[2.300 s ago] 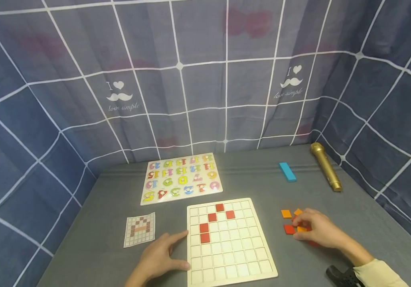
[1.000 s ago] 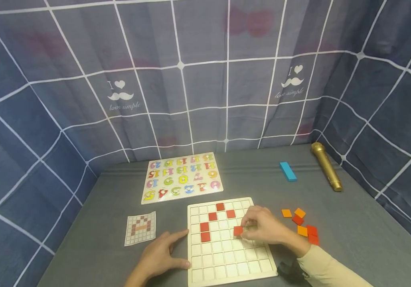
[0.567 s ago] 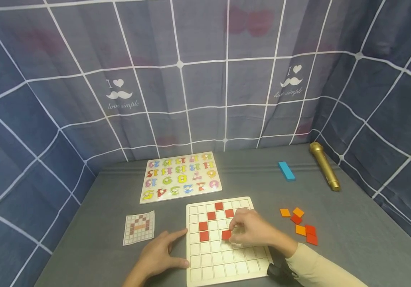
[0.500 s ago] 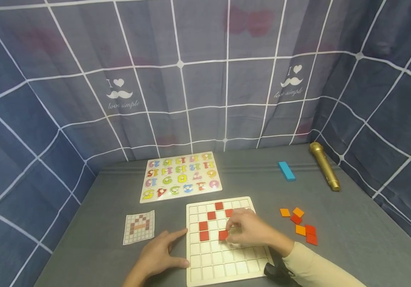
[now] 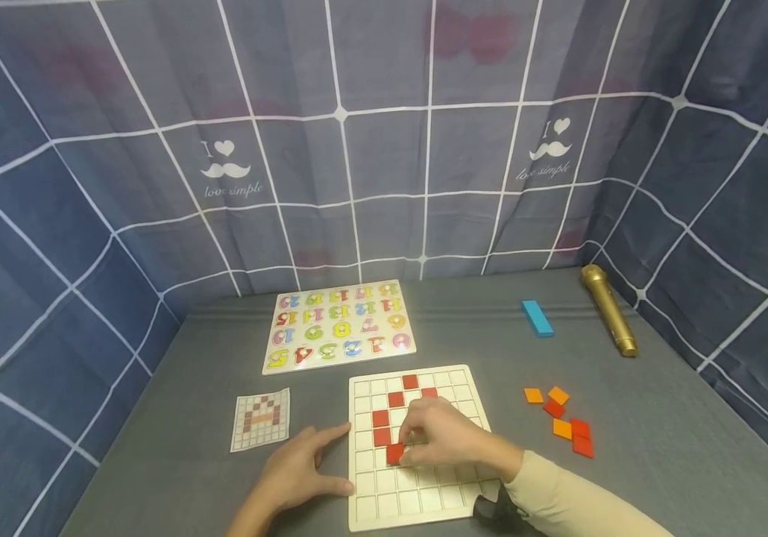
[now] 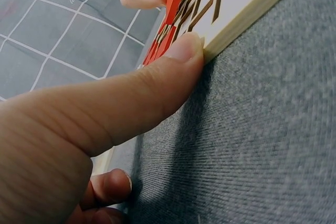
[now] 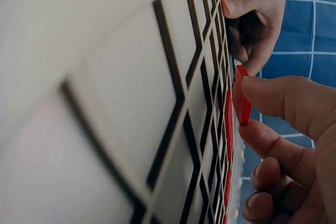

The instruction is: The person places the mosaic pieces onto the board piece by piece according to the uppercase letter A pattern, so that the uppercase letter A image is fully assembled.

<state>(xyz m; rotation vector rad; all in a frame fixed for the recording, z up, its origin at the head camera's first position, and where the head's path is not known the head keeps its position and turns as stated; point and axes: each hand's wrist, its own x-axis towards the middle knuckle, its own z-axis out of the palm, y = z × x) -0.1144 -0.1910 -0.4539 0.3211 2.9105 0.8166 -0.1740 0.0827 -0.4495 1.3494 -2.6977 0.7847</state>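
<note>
One red tile (image 5: pixel 394 453) is what I see in the right hand (image 5: pixel 444 440), pinched between the tips of thumb and forefinger, with the remaining fingers bent in behind. My right wrist view shows it nearly edge-on at the grid board (image 5: pixel 424 488); I cannot tell whether it touches the surface. It sits between the two hands, just nearer the wearer than the closest of the five placed tiles (image 5: pixel 382 436), which lie in squares beyond and to the left of the right hand, one of them partly covered by it.

The left hand (image 5: pixel 300 466) holds nothing: I have its thumb and forefinger spread well apart, both tips touching the board's edge on that hand's side.

Loose on the tabletop (image 5: pixel 464 321), to the right of the right hand, lie three orange tiles (image 5: pixel 561 428) and three spare red tiles (image 5: pixel 583 446). Left of and beyond the left hand is a pattern card (image 5: pixel 260 421); beyond both hands, a number puzzle (image 5: pixel 340 328). Well past the right hand, to its right, I find a blue block (image 5: pixel 537 318) and a gold microphone (image 5: pixel 609 309).
</note>
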